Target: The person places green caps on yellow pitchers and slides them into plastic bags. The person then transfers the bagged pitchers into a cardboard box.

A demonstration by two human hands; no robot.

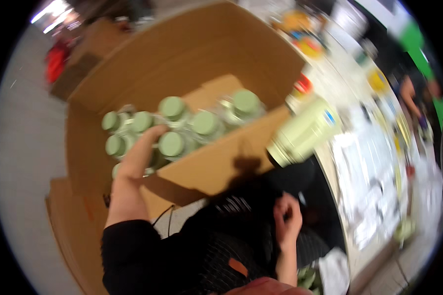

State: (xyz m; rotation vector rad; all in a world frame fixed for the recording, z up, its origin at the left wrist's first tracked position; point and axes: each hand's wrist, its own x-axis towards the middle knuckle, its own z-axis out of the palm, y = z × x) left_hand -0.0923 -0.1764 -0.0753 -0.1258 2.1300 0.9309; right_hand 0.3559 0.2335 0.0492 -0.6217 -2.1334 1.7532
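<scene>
My left arm reaches over the near wall of a large cardboard box (216, 164). My left hand (156, 132) is down among several flasks with pale green lids, and its fingers are hidden there. Closest to it are one flask lid (142, 121) and another flask lid (172, 144). Clear plastic wrap seems to surround the flasks. In front of my body, my right hand (288, 219) is loosely closed, with nothing visible in it. Beyond it, a larger pale green flask (305, 130) leans at the table's edge, apart from both hands.
A long white table (339, 88) runs along the right, with clear plastic bags (364, 182) and orange and yellow items on it. Another person (416, 98) is at the far right. Flattened cardboard (66, 211) lies left of the box; grey floor (22, 147) extends beyond.
</scene>
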